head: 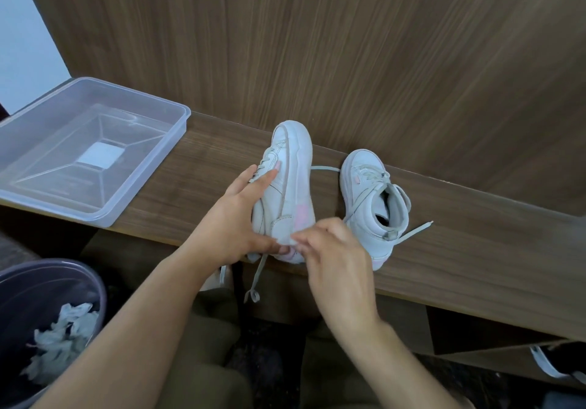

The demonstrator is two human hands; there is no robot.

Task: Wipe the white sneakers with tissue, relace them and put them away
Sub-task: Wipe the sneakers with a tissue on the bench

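Note:
A white sneaker with a pink patch (290, 183) lies tipped on its side on the wooden shelf (459, 250), toe pointing away. My left hand (236, 215) holds it from the left, fingers along the laces and thumb under the heel. My right hand (333, 253) is at the heel with curled fingers; it is blurred and I cannot tell what it pinches. A loose lace end (255, 281) hangs below the shelf edge. The second white sneaker (371, 205) stands upright to the right, its laces trailing on the shelf.
A clear plastic box (92, 148) sits on the shelf's left end. A dark bin (47, 313) with crumpled white tissues stands at the lower left. A wood-grain wall rises behind the shelf. Another shoe (551, 367) shows at the lower right.

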